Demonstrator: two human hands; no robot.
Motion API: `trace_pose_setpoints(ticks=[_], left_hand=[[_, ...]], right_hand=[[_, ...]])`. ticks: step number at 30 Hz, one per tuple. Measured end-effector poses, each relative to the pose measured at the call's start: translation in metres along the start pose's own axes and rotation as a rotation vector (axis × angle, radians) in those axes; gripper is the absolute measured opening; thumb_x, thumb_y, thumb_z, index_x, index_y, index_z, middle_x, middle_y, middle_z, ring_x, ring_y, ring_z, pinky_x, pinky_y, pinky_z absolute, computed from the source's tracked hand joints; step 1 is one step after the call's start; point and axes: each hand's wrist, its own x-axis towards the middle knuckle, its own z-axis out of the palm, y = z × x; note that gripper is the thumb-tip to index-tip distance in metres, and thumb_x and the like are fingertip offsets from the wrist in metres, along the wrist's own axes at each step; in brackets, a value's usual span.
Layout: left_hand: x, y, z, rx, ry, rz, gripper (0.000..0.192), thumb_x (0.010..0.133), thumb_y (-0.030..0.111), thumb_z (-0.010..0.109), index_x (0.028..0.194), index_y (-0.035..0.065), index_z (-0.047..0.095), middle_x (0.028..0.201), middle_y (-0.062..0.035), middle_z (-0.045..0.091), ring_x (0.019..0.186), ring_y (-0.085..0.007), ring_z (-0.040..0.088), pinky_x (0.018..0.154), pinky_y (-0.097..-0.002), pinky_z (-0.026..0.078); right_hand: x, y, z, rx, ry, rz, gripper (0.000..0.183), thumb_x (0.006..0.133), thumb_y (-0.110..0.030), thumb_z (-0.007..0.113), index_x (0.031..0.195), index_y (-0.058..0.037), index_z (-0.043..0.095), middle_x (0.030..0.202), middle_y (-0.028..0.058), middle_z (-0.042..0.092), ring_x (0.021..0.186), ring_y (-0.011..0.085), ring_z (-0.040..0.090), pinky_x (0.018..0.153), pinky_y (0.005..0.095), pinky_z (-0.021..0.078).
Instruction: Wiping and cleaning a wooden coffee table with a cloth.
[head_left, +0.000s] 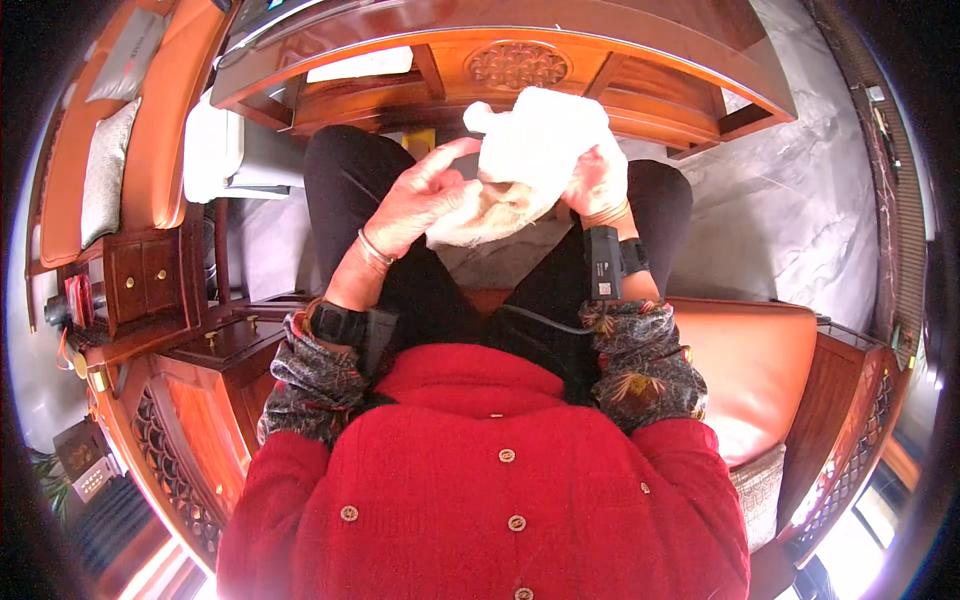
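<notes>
A fluffy white fabric piece (544, 142) is held up over my knees, its upper part washed out by bright light. My right hand (598, 180) grips its right side, with the fingers partly hidden behind it. At its lower left, my left hand (424, 195) has the thumb and curled fingers at the cream-coloured edge (499, 214). The left index finger reaches out towards the white part, apart from the thumb. A small rounded end (478, 118) sticks out at the upper left. What kind of fabric article it is, I cannot tell.
A carved wooden table (517, 64) stands close beyond my knees. To the left are a white bin-like container (217, 150), a wooden drawer cabinet (142, 281) and an orange cushioned sofa (161, 172). An orange seat cushion (742, 367) lies at my right. Dark devices (602, 262) are strapped to both wrists.
</notes>
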Motion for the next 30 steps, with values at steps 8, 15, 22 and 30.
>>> trace_pose_setpoints(ticks=[8,15,22,30], left_hand=[[-0.004,0.011,0.006,0.132,0.018,0.017,0.017,0.087,0.016,0.061,0.093,-0.0001,0.063,0.083,0.0043,0.058,0.076,-0.0027,0.050,0.067,-0.0185,0.043],[-0.013,0.022,0.004,0.083,0.077,0.127,0.016,0.087,0.013,0.060,0.095,0.0004,0.064,0.085,0.0014,0.063,0.079,-0.0050,0.055,0.071,-0.0205,0.045],[-0.011,0.014,-0.005,0.017,0.160,0.153,0.018,0.085,0.011,0.062,0.099,0.0003,0.063,0.089,-0.0011,0.064,0.080,-0.0076,0.057,0.075,-0.0229,0.047],[0.004,-0.002,-0.004,0.111,0.214,0.012,0.013,0.087,0.014,0.060,0.091,0.0020,0.064,0.075,0.0017,0.061,0.068,-0.0060,0.053,0.063,-0.0213,0.043]], right_hand=[[-0.002,0.001,0.003,-0.092,0.079,-0.021,0.042,0.091,-0.031,0.046,0.120,-0.0014,0.049,0.122,0.0122,0.054,0.113,0.0264,0.050,0.096,0.0432,0.0396],[0.002,-0.003,-0.004,-0.007,0.015,0.005,0.041,0.088,-0.029,0.050,0.119,-0.0018,0.050,0.121,0.0117,0.054,0.112,0.0261,0.050,0.096,0.0427,0.0399],[0.006,-0.004,-0.012,0.003,-0.004,0.016,0.038,0.087,-0.027,0.050,0.117,-0.0024,0.051,0.118,0.0112,0.056,0.111,0.0259,0.051,0.095,0.0424,0.0401],[0.010,0.004,0.007,-0.150,0.073,0.003,0.039,0.088,-0.027,0.048,0.117,-0.0014,0.052,0.118,0.0117,0.056,0.110,0.0245,0.052,0.096,0.0406,0.0393]])
